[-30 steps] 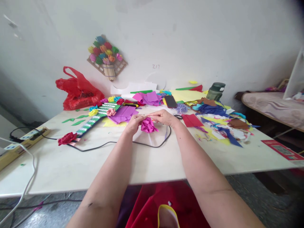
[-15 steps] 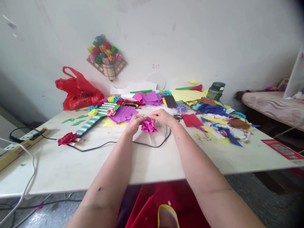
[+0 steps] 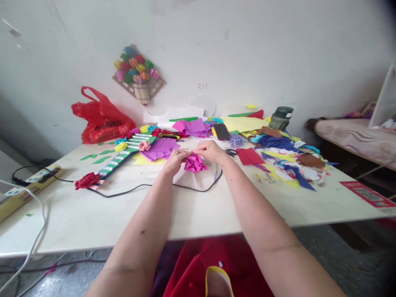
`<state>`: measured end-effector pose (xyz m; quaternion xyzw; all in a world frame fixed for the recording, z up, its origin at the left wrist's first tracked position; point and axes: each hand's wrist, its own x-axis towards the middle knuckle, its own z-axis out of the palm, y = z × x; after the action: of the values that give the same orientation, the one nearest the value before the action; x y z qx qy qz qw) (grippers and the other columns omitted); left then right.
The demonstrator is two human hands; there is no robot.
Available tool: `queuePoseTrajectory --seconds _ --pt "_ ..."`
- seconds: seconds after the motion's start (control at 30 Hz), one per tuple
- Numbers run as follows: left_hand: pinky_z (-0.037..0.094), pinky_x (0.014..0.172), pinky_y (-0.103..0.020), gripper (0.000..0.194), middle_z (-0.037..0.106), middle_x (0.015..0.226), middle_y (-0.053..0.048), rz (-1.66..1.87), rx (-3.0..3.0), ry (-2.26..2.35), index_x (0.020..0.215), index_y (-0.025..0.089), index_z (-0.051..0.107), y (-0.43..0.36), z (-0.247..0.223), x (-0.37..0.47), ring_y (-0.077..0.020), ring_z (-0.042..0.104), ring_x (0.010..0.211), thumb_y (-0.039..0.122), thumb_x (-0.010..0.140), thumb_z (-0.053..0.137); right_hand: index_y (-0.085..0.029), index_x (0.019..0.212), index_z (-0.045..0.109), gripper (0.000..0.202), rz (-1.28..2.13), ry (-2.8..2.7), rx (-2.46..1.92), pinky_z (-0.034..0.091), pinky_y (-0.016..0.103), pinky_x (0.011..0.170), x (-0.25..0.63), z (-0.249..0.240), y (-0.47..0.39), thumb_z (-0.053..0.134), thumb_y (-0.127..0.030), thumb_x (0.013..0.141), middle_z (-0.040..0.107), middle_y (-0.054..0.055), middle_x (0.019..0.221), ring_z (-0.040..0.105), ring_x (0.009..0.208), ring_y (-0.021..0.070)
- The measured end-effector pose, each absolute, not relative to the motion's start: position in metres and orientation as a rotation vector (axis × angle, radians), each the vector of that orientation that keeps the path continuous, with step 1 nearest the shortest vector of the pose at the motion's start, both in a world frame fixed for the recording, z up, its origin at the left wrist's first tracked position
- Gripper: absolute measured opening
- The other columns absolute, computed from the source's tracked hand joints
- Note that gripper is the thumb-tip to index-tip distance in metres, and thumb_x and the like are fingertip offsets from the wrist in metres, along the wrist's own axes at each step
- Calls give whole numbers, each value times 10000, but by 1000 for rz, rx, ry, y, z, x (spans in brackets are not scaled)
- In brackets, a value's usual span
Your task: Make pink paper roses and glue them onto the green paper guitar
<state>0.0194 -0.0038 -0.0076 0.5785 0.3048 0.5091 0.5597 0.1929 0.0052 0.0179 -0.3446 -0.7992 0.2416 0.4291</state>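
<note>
A magenta paper flower (image 3: 195, 163) hangs just below my fingertips, over the middle of the white table (image 3: 204, 214). My left hand (image 3: 177, 160) is closed in a pinch at the flower's upper left. From the upper right, my right hand (image 3: 210, 151) pinches at its base, thumb and forefinger together. Something small and pale shows between the two sets of fingertips, too small to name. Purple paper sheets (image 3: 161, 148) lie left of my left hand. Black-handled scissors (image 3: 231, 152) rest just beyond my right wrist.
A black cable (image 3: 123, 192) loops across the table under my wrists. Left are a green-and-white strip decorated with paper roses (image 3: 117, 162), a red bag (image 3: 102, 119) and a power strip (image 3: 34, 185). Right are a phone (image 3: 222, 132), paper scraps (image 3: 278, 144) and a dark bottle (image 3: 281, 118).
The magenta flower has turned slightly and shifted a little to the right below my fingers. Both hands stay in nearly the same place, still pinching.
</note>
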Motion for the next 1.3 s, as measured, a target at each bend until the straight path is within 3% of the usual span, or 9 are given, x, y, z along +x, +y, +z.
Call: queuePoseTrajectory --seconds 0.3,0.6,0.87,1.03,1.3 --pt "320 487 -227 159 589 565 -16 1200 1354 760 594 118 656 -4 -7 21 -77 457 483 271 596 697 -169 619 734 64 629 -1901 -874 437 242 621 190 20 4 687 -135 648 628 33 835 543 653 91" --pt "314 483 -241 327 518 495 0 1181 1366 771 557 123 596 -6 -6 22 -76 415 449 418 638 711 -147 596 712 47 768 -1844 -901 441 229 596 189 24 -1 667 -149 610 598 36 864 537 673 91" --pt "344 518 -255 303 548 512 -16 1139 1410 806 565 114 610 -9 -2 24 -94 458 474 395 623 709 -122 572 686 33 902 -1775 -1000 397 202 495 189 23 -1 683 -152 560 624 38 843 500 569 60" --pt "354 537 -258 276 575 542 -28 1131 1422 810 576 108 627 -8 -3 23 -102 479 495 368 624 707 -108 679 702 113 1018 -1809 -1085 341 194 399 193 29 -7 631 -190 649 642 36 731 446 455 52" --pt "378 552 -255 266 599 567 -37 1121 1447 808 613 107 646 -6 -6 19 -109 508 508 364 641 710 -102 912 724 242 1043 -1908 -1162 327 177 406 206 30 -7 617 -200 718 566 -24 547 421 448 55"
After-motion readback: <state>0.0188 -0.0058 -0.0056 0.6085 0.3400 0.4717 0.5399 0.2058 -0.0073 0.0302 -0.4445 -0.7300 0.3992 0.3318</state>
